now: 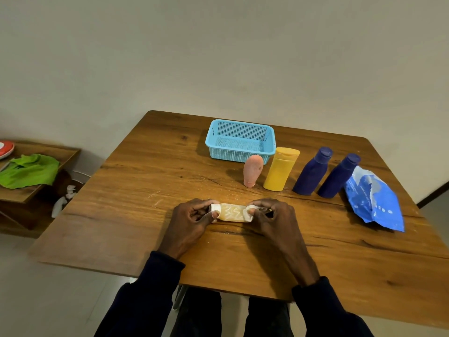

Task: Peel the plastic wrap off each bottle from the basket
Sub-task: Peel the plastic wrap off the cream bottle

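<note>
Dark navy sleeves (pixel 150 288) come in from the near edge, over a brown wooden table (pixel 145 215). Just beyond them the left hand (pixel 192 221) and right hand (pixel 272 217) meet near the table's middle on a small tan plastic bottle (pixel 232 212), which lies on its side with its white cap (pixel 215 207) pointing left. The left hand's grip is closed round the cap end, thumb across the neck. The right hand's grip pinches what looks like bunched whitish plastic wrap (pixel 248 214) at the bottle's right end, fingers curled tight.

Farther off and to the right stands a row: a pink rounded bottle (pixel 253 170) on its narrow end, just beside it a yellow flip-cap bottle (pixel 280 169), then a dark blue round-capped bottle (pixel 312 172) and a second dark blue bottle (pixel 339 176) close together. The last of these touches a crumpled blue and white plastic packet (pixel 374 200) lying at the right edge.

Behind the pink and yellow bottles sits a light blue perforated plastic basket (pixel 226 155), toward the far side of the table.

Off to the far left, a low wooden shelf (pixel 36 193) carries a green cloth (pixel 29 171).
</note>
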